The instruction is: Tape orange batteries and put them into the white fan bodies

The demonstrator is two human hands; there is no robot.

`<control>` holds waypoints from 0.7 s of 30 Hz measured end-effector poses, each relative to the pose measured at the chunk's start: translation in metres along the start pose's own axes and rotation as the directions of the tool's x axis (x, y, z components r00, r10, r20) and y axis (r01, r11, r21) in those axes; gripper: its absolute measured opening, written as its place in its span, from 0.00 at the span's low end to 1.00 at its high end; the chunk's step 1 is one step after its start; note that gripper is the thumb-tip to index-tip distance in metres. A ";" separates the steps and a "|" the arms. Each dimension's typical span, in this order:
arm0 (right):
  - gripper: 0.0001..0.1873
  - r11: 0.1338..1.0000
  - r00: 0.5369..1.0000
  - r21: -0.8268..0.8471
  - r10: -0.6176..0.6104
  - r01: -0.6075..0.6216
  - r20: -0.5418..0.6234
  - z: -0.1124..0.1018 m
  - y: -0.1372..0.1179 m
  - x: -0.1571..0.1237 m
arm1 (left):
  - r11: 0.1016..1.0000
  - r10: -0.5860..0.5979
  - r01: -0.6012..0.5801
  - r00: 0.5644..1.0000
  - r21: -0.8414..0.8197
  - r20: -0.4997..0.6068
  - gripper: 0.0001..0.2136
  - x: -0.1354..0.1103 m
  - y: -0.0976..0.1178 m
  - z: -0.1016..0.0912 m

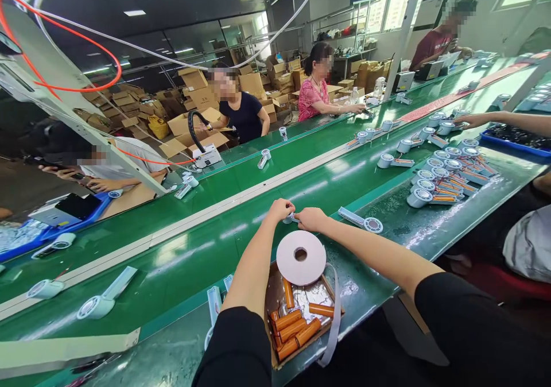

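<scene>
My left hand (280, 209) and my right hand (310, 219) meet over the green conveyor belt (181, 249), both closed on a small white part (289, 217) that is mostly hidden between the fingers. Just in front of them lies a white tape roll (301, 257), resting on the rim of a cardboard tray (275, 295) that holds several orange cylindrical cells (293, 326). A white hand-fan housing (361, 221) lies on the belt's near side, right of my right hand.
Several fan housings (439, 174) with orange cells are grouped at the right, where another person's hand (469, 120) reaches. More housings (101, 301) lie at the left. Three people sit across the belt. A blue tray (516, 140) stands far right; cardboard boxes are stacked behind.
</scene>
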State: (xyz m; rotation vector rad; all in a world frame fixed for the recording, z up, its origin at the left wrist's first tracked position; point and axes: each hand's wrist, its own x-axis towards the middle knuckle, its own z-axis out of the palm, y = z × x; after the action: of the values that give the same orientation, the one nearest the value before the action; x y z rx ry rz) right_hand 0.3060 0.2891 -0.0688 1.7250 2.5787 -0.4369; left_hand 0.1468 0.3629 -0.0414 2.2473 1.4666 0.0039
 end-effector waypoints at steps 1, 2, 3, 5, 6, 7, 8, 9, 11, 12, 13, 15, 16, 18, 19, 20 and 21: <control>0.19 1.000 1.000 0.009 -0.003 0.003 0.002 -0.001 0.001 0.003 | 1.000 0.002 -0.002 1.000 0.001 -0.017 0.14 -0.001 0.004 -0.002; 0.19 1.000 1.000 0.021 -0.008 0.008 0.000 -0.003 0.002 0.005 | 1.000 0.008 -0.008 0.999 0.000 -0.043 0.15 -0.004 0.009 -0.005; 0.18 0.999 1.000 0.035 -0.015 0.015 -0.007 -0.006 0.004 0.006 | 1.000 0.019 -0.019 0.997 0.000 -0.080 0.15 -0.009 0.013 -0.009; 0.14 0.997 0.998 0.075 -0.022 0.026 -0.052 -0.014 0.011 0.005 | 0.998 0.062 -0.063 0.983 0.000 -0.173 0.16 -0.030 0.023 -0.014; 0.13 0.995 0.996 0.101 -0.019 0.028 -0.092 -0.019 0.014 0.004 | 0.995 0.099 -0.101 0.972 0.001 -0.215 0.16 -0.046 0.027 -0.015; 0.12 0.991 0.990 0.130 -0.009 0.028 -0.144 -0.022 0.017 0.000 | 0.989 0.147 -0.150 0.959 0.005 -0.242 0.16 -0.065 0.031 -0.013; 0.13 0.986 0.979 0.164 0.010 0.023 -0.202 -0.025 0.020 -0.005 | 0.978 0.205 -0.209 0.947 0.008 -0.249 0.16 -0.088 0.035 -0.009; 0.14 0.979 0.965 0.202 0.038 0.015 -0.260 -0.026 0.022 -0.012 | 0.962 0.269 -0.274 0.935 0.008 -0.233 0.17 -0.113 0.037 -0.002; 0.17 0.957 0.934 0.289 0.109 -0.007 -0.341 -0.023 0.025 -0.034 | 0.920 0.390 -0.392 0.905 0.022 -0.168 0.25 -0.162 0.041 0.019; 0.19 0.942 0.923 0.334 0.144 -0.017 -0.357 -0.018 0.025 -0.048 | 0.903 0.430 -0.427 0.891 0.054 -0.145 0.32 -0.183 0.042 0.030; 0.22 0.925 0.918 0.379 0.173 -0.027 -0.357 -0.012 0.024 -0.065 | 0.897 0.441 -0.429 0.887 0.108 -0.134 0.36 -0.201 0.042 0.041; 0.30 0.895 0.923 0.444 0.205 -0.041 -0.327 0.001 0.020 -0.102 | 0.904 0.404 -0.371 0.903 0.210 -0.144 0.38 -0.224 0.043 0.059; 0.32 0.879 0.930 0.475 0.210 -0.044 -0.302 0.007 0.016 -0.121 | 0.915 0.365 -0.323 0.918 0.241 -0.158 0.36 -0.230 0.043 0.065; 0.31 0.820 0.964 0.572 0.169 -0.021 -0.207 0.013 0.004 -0.157 | 0.938 0.302 -0.250 0.930 0.241 -0.209 0.31 -0.237 0.044 0.069; 0.30 0.772 0.984 0.635 0.108 0.006 -0.141 0.014 -0.003 -0.172 | 0.945 0.291 -0.235 0.922 0.228 -0.256 0.29 -0.239 0.045 0.068; 0.30 0.713 0.997 0.699 0.020 0.042 -0.081 0.013 -0.012 -0.186 | 0.949 0.291 -0.231 0.902 0.213 -0.319 0.28 -0.243 0.045 0.066; 0.29 0.650 0.995 0.755 -0.087 0.087 -0.039 0.010 -0.023 -0.197 | 0.952 0.295 -0.233 0.871 0.199 -0.392 0.28 -0.248 0.045 0.063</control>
State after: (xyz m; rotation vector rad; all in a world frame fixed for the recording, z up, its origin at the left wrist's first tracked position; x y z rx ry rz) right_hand 0.3613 0.1007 -0.0419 1.7149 2.6557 -1.7400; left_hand 0.0934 0.1098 -0.0220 2.6743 1.3750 0.5131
